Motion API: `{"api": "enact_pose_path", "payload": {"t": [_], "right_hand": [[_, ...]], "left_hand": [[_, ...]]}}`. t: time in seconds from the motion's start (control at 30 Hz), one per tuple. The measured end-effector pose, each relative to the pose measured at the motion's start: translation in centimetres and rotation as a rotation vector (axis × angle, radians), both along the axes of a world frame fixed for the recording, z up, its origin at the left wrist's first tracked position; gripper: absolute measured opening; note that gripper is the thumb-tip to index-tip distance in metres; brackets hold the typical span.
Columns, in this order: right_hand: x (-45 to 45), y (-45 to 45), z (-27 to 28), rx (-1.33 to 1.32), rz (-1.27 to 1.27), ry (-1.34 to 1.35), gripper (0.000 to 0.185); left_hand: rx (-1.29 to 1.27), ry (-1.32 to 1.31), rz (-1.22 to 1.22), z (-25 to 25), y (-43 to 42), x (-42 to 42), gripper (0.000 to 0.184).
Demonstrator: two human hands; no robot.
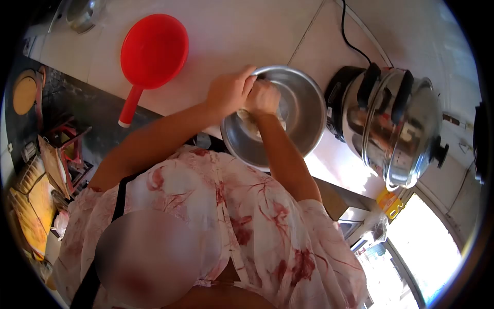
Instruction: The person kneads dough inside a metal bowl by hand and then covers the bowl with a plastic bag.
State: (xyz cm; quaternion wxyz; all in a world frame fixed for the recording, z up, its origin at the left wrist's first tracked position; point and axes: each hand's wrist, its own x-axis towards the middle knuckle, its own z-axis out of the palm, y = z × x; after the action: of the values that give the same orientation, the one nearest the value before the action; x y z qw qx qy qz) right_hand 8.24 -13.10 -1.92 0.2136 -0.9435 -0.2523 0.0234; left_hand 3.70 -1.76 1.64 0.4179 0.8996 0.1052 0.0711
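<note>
A steel bowl (309, 110) stands on the counter in front of me. Inside it lies a pale, dough-like mass (251, 125), partly covered by my hands. My right hand (262, 98) is down in the bowl, its fingers curled and pressed into the pale mass. At the bowl's left rim is my left hand (229, 92), its fingers closed on the edge and close against my right hand.
A red plastic ladle (154, 51) lies to the left on the counter (231, 31). Right of the bowl stands a large steel steamer pot (381, 123) with black handles and a cable behind. A metal container (81, 14) is at the upper left.
</note>
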Motion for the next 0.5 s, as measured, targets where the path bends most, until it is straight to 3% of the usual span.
{"api": "enact_pose_path", "payload": {"t": [0.03,0.13,0.17,0.27,0.3,0.37,0.5], "right_hand": [[0.1,-0.2,0.5,0.004,0.001,-0.012,0.023],[1.2,-1.3,2.0,-0.103,0.021,0.468,0.036],[0.8,-1.9,3.7,-0.103,0.012,0.463,0.036],[-0.6,-2.6,9.2,-0.467,0.077,0.426,0.046],[-1.9,-3.5,8.4,-0.474,0.065,0.422,0.046],[-4.7,-5.4,5.4,-0.388,0.043,0.017,0.039],[-6.7,-6.9,4.7,-0.329,0.133,-0.05,0.027]], "left_hand": [[0.024,0.004,-0.021,0.1,0.0,0.3,0.027],[0.075,-0.007,-0.026,-0.7,0.1,0.4,0.028],[0.073,-0.012,-0.034,-0.7,0.0,0.2,0.028],[0.121,0.014,-0.006,-0.7,0.0,0.6,0.022],[0.112,0.007,-0.015,-0.7,-0.1,0.4,0.022],[0.126,-0.024,-0.005,-0.6,-0.1,0.4,0.021],[0.102,-0.015,-0.004,-1.0,-0.6,-0.3,0.021]]}}
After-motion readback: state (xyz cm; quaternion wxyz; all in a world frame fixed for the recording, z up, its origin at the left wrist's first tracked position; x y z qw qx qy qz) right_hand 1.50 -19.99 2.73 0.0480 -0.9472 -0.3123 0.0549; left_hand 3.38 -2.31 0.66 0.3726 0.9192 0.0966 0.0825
